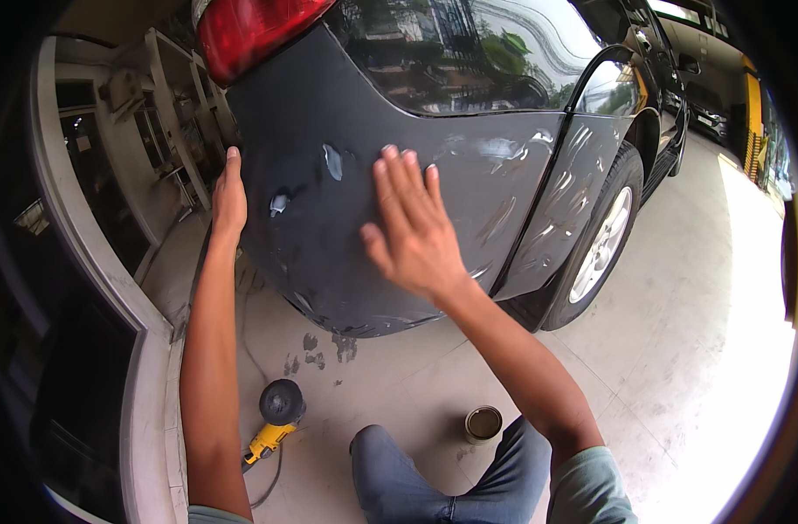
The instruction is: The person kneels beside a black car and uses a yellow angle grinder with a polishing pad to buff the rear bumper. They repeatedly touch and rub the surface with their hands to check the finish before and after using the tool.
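Note:
Before me is the rear bumper corner of a dark car (320, 255), its surface dull grey with pale patches of what looks like filler (497, 148) and scuffed streaks. My right hand (415, 223) lies flat against the middle of this panel, fingers up and slightly apart, with no tool in it. At the panel's left edge, my left hand (230, 196) rests upright against the side, its palm side hidden. Above it is the red tail light (258, 33). A yellow and black angle grinder or polisher (274, 426) with a round pad lies on the floor.
An open metal can (483, 424) stands on the tiled floor near my knees. The power tool's cord (277, 481) trails along the floor. The car's rear wheel (602, 242) is at the right, a building's door frame (133, 367) at the left.

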